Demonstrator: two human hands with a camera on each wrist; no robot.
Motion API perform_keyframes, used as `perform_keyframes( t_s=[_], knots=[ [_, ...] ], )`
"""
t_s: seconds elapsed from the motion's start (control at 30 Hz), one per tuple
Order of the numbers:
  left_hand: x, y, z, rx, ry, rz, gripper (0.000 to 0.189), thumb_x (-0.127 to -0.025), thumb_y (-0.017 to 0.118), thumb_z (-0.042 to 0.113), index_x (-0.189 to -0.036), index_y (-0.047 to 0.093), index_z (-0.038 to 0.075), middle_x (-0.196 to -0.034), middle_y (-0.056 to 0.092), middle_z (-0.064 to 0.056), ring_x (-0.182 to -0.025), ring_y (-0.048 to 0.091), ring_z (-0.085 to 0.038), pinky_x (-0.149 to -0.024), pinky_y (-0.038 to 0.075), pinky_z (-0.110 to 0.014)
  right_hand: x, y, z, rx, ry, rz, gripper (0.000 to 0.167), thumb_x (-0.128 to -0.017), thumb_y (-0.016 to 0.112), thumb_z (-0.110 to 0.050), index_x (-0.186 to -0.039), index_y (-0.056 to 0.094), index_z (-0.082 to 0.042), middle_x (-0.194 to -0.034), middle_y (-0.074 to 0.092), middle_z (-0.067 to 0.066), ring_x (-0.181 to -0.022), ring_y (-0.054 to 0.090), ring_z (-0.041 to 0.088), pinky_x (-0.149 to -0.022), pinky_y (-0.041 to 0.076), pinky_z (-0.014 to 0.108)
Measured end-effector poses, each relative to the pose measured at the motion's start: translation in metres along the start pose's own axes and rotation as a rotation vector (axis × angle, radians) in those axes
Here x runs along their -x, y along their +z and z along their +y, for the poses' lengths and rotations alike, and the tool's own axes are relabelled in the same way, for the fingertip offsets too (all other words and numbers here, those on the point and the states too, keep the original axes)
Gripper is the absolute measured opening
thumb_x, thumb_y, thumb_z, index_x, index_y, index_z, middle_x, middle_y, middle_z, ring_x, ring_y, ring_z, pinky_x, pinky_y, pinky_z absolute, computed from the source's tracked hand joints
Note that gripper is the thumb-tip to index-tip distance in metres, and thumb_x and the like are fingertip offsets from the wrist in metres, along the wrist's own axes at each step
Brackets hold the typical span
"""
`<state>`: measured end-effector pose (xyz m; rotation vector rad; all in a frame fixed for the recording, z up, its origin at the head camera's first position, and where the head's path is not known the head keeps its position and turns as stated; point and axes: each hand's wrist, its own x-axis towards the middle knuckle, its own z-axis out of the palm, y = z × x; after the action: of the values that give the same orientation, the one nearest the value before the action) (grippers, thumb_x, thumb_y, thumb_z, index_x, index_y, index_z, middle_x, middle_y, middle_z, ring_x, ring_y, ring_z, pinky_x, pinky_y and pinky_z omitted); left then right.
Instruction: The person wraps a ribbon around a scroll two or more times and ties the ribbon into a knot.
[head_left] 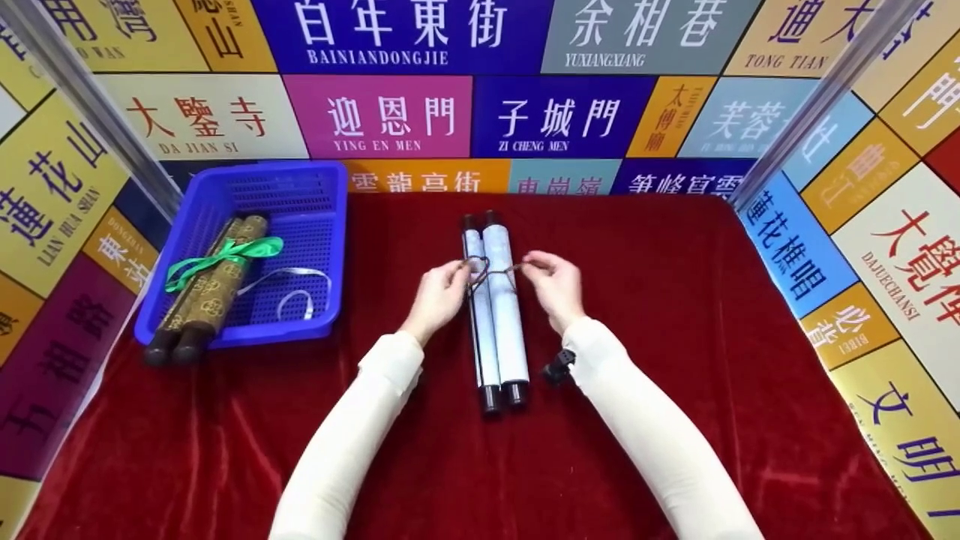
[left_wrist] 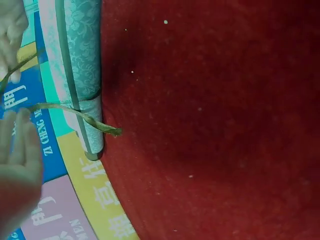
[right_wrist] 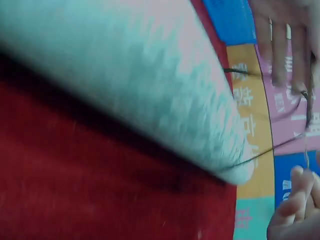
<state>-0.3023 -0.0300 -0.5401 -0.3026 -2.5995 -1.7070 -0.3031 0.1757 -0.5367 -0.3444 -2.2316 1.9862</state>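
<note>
A pale blue scroll (head_left: 508, 322) with dark end knobs, rolled from both sides into two parallel rolls, lies lengthwise on the red cloth. A thin brown cord (head_left: 501, 271) crosses its upper half, with a loop over the left roll. At the left edge, my left hand (head_left: 437, 296) pinches the cord between thumb and fingers. My right hand (head_left: 555, 289) pinches the cord's other side, just right of the scroll. The left wrist view shows a loose cord end (left_wrist: 95, 121) hanging across the patterned roll. Both hands are raised above the roll in the right wrist view.
A blue plastic basket (head_left: 339, 255) stands at the back left. In it leans a brown-gold scroll (head_left: 217, 289) tied with a green ribbon (head_left: 244, 250), its knobs over the front rim. A white ribbon (head_left: 296, 271) lies inside too. Printed panels (head_left: 382, 116) wall the back and sides.
</note>
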Motion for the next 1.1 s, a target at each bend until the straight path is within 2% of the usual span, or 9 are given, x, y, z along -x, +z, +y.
perform_keyframes(
  t_s=[0.1, 0.23, 0.33, 0.4, 0.5, 0.6, 0.67, 0.8, 1.1],
  knots=[
    [0.0, -0.01, -0.009, -0.13, -0.186, 0.06, 0.036, -0.105, 0.044, 0.024, -0.111, 0.073, 0.004, -0.101, 0.077, -0.012, -0.093, 0.074, -0.023, -0.087, 0.056, -0.036, -0.005, -0.014, 0.005, -0.016, 0.063, 0.134, 0.037, -0.087, 0.061, 0.003, -0.124, 0.065, 0.008, -0.124, 0.067, 0.025, -0.101, 0.064, 0.014, -0.087, 0.048, 0.02],
    [0.002, -0.029, -0.021, -0.198, -0.484, 0.026, 0.041, -0.102, 0.038, 0.026, -0.093, 0.074, 0.007, -0.081, 0.077, -0.005, -0.068, 0.074, -0.016, -0.078, 0.056, -0.031, -0.008, -0.025, 0.014, -0.001, 0.115, 0.201, 0.046, -0.087, 0.054, 0.003, -0.132, 0.058, 0.009, -0.133, 0.061, 0.026, -0.115, 0.059, 0.023, -0.095, 0.045, 0.025],
    [0.005, -0.038, -0.021, -0.276, -0.578, -0.021, 0.043, -0.099, 0.038, 0.029, -0.085, 0.075, 0.011, -0.073, 0.076, -0.002, -0.065, 0.074, -0.016, -0.084, 0.057, -0.035, -0.007, -0.03, 0.015, 0.096, 0.132, 0.189, 0.058, -0.088, 0.055, -0.002, -0.146, 0.048, -0.001, -0.144, 0.052, 0.023, -0.123, 0.053, 0.028, -0.104, 0.043, 0.033],
    [0.005, -0.036, -0.021, -0.363, -0.511, -0.029, 0.038, -0.097, 0.043, 0.03, -0.088, 0.075, 0.012, -0.079, 0.077, -0.003, -0.074, 0.075, -0.019, -0.087, 0.056, -0.04, -0.006, -0.03, 0.015, 0.205, 0.095, 0.199, 0.063, -0.088, 0.058, -0.006, -0.149, 0.046, -0.01, -0.146, 0.046, 0.022, -0.127, 0.046, 0.032, -0.107, 0.04, 0.037],
    [0.002, -0.027, -0.02, -0.396, -0.258, -0.03, 0.03, -0.097, 0.05, 0.023, -0.114, 0.069, 0.007, -0.109, 0.075, -0.012, -0.103, 0.07, -0.028, -0.096, 0.053, -0.044, -0.005, -0.025, 0.016, 0.397, -0.053, 0.156, 0.061, -0.087, 0.059, -0.004, -0.147, 0.048, -0.013, -0.14, 0.041, 0.023, -0.131, 0.039, 0.037, -0.112, 0.036, 0.043],
    [-0.003, -0.017, -0.018, -0.369, 0.006, -0.119, 0.046, -0.099, 0.053, 0.013, -0.142, 0.049, 0.001, -0.14, 0.058, -0.019, -0.133, 0.053, -0.033, -0.116, 0.039, -0.044, -0.004, -0.017, 0.017, 0.575, -0.284, -0.053, 0.056, -0.089, 0.055, 0.003, -0.144, 0.049, -0.003, -0.141, 0.043, 0.025, -0.135, 0.039, 0.038, -0.117, 0.033, 0.044],
    [-0.006, -0.011, -0.014, -0.379, 0.095, -0.215, 0.054, -0.1, 0.053, 0.01, -0.151, 0.038, -0.002, -0.152, 0.046, -0.021, -0.144, 0.041, -0.034, -0.124, 0.027, -0.044, -0.003, -0.014, 0.017, 0.645, -0.376, -0.238, 0.055, -0.091, 0.052, 0.005, -0.146, 0.045, 0.003, -0.146, 0.044, 0.026, -0.139, 0.041, 0.038, -0.12, 0.032, 0.045],
    [-0.006, 0.001, -0.013, -0.439, 0.099, -0.351, 0.056, -0.102, 0.052, 0.012, -0.152, 0.033, -0.002, -0.155, 0.039, -0.022, -0.146, 0.038, -0.035, -0.124, 0.027, -0.043, 0.0, -0.01, 0.017, 0.688, -0.358, -0.424, 0.049, -0.097, 0.051, 0.001, -0.145, 0.044, 0.004, -0.142, 0.053, 0.026, -0.131, 0.054, 0.038, -0.113, 0.042, 0.047],
    [0.0, 0.008, -0.019, -0.444, 0.052, -0.228, 0.018, -0.1, 0.058, 0.012, -0.114, 0.063, 0.003, -0.112, 0.068, -0.015, -0.108, 0.064, -0.031, -0.097, 0.051, -0.042, 0.001, -0.013, 0.018, 0.733, -0.248, -0.272, 0.016, -0.095, 0.064, -0.013, -0.102, 0.076, -0.004, -0.101, 0.077, 0.012, -0.094, 0.069, 0.026, -0.09, 0.054, 0.04]
  ],
)
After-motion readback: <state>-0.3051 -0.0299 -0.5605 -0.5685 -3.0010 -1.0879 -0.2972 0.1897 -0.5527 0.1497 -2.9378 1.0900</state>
